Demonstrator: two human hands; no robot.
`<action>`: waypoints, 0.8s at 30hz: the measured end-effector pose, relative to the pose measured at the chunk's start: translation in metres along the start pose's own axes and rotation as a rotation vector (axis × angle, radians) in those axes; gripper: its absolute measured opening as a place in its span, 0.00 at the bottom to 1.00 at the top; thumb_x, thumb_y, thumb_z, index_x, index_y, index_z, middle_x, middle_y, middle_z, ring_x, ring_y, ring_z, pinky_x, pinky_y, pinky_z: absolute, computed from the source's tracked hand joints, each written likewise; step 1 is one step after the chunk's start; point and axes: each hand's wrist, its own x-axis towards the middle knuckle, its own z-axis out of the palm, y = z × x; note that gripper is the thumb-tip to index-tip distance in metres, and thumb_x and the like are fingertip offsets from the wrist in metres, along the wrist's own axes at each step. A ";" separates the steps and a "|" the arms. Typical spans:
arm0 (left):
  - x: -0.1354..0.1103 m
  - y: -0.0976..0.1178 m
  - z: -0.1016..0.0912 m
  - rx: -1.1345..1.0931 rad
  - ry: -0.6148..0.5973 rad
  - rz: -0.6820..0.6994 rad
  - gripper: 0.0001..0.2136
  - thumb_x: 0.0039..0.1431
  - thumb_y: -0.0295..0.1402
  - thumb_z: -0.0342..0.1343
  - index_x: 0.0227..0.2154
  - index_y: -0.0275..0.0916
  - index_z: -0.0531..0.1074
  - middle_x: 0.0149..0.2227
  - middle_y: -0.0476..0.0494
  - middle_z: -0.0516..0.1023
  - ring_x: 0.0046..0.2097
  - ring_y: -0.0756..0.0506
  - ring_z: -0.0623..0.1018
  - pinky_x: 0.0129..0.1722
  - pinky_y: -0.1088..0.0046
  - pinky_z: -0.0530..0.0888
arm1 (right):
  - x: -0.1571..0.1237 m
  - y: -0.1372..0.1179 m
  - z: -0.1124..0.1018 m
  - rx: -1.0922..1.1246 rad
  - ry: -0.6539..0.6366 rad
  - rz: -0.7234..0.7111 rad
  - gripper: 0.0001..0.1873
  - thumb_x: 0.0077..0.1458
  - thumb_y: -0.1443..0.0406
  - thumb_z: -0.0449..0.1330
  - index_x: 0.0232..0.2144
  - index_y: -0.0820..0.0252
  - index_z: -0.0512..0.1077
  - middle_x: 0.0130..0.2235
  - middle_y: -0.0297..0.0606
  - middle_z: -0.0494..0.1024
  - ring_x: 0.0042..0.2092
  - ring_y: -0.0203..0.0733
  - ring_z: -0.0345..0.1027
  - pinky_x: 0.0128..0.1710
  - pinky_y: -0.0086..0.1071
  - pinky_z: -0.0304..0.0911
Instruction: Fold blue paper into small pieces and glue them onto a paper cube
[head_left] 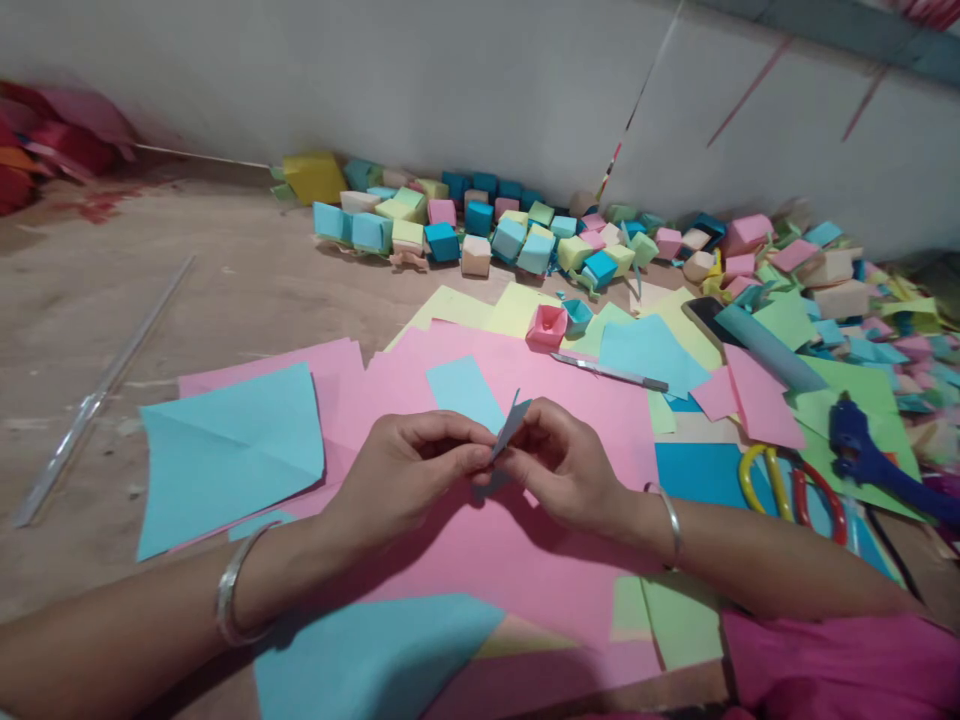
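My left hand [405, 475] and my right hand [559, 465] meet over a large pink sheet [480, 540], both pinching a small folded blue paper piece [510, 428] between thumbs and fingers. The piece stands on edge, its tip pointing up. Each wrist wears a silver bangle. A small light-blue square [465, 390] lies flat just beyond my fingers.
A creased light-blue sheet [229, 450] lies left. A metal ruler [105, 385] lies on the floor farther left. A knife or pen [611, 373], scissors [787, 480] and a blue glue gun [870, 455] sit right. Several folded paper cubes [525, 235] line the wall.
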 end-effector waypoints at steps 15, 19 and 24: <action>0.005 0.000 0.003 -0.021 0.072 -0.070 0.02 0.39 0.24 0.63 0.19 0.35 0.77 0.20 0.48 0.77 0.23 0.52 0.73 0.24 0.79 0.70 | 0.000 -0.009 -0.001 -0.136 0.033 -0.034 0.07 0.51 0.72 0.59 0.35 0.59 0.70 0.30 0.32 0.75 0.30 0.32 0.68 0.28 0.27 0.64; 0.006 -0.006 0.003 -0.034 -0.001 -0.053 0.03 0.41 0.26 0.64 0.19 0.34 0.75 0.20 0.47 0.76 0.23 0.51 0.73 0.25 0.78 0.70 | 0.005 -0.013 0.001 0.122 -0.008 0.209 0.07 0.46 0.74 0.60 0.30 0.60 0.68 0.24 0.27 0.71 0.23 0.29 0.64 0.21 0.24 0.59; 0.006 -0.018 0.000 -0.195 -0.107 -0.062 0.05 0.45 0.27 0.65 0.25 0.36 0.73 0.21 0.50 0.74 0.24 0.50 0.74 0.25 0.74 0.72 | 0.009 -0.015 -0.002 0.268 -0.041 0.284 0.07 0.44 0.74 0.60 0.26 0.60 0.67 0.19 0.24 0.69 0.20 0.27 0.61 0.20 0.23 0.57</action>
